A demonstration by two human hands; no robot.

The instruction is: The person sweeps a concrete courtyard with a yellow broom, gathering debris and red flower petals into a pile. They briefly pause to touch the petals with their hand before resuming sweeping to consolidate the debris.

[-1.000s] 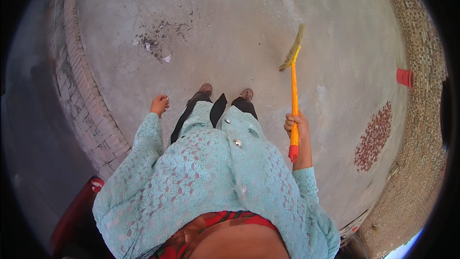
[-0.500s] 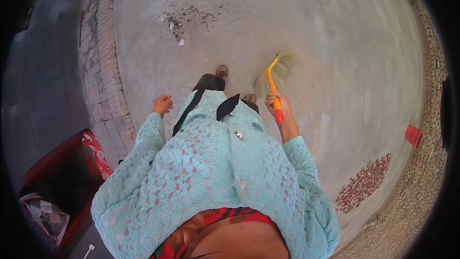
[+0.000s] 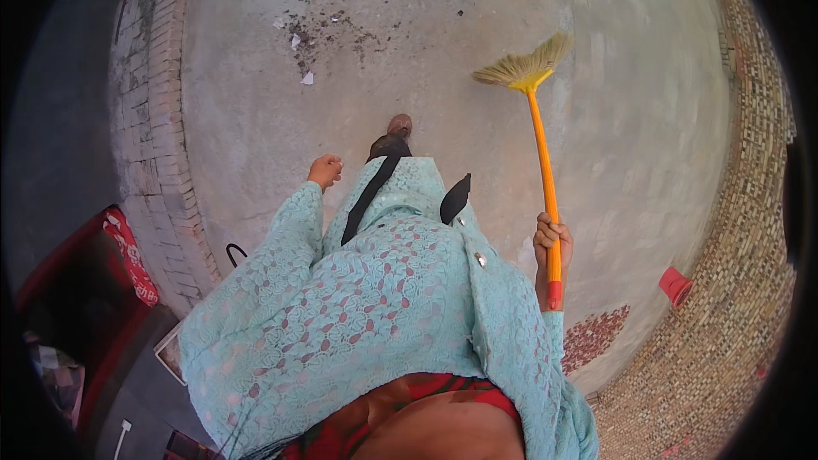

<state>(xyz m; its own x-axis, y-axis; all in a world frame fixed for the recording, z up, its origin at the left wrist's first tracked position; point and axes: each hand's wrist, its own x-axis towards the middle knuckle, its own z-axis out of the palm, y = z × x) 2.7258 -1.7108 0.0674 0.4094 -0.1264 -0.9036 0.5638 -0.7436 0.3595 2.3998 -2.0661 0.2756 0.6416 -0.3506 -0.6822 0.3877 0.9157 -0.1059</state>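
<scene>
My right hand is wrapped round the orange handle of a broom, near its red end cap. The handle points forward and slightly left. A yellow collar joins it to fanned, straw-coloured bristles at the far end. Whether the bristles touch the concrete cannot be told. Beside my coat, on the left, hangs my left hand with its fingers curled in; nothing shows in it. A heap of dark debris with white paper scraps lies on the ground ahead.
A low brick edge runs along the left. At the lower left stands a dark red container-like object. A red bucket is by the pebbled strip on the right. Reddish bits are spread on the concrete near it.
The broom has swung forward and right, its bristles now farther from me and its handle more visible. My right hand moved right and nearer my body; my left hand shifted slightly right.
</scene>
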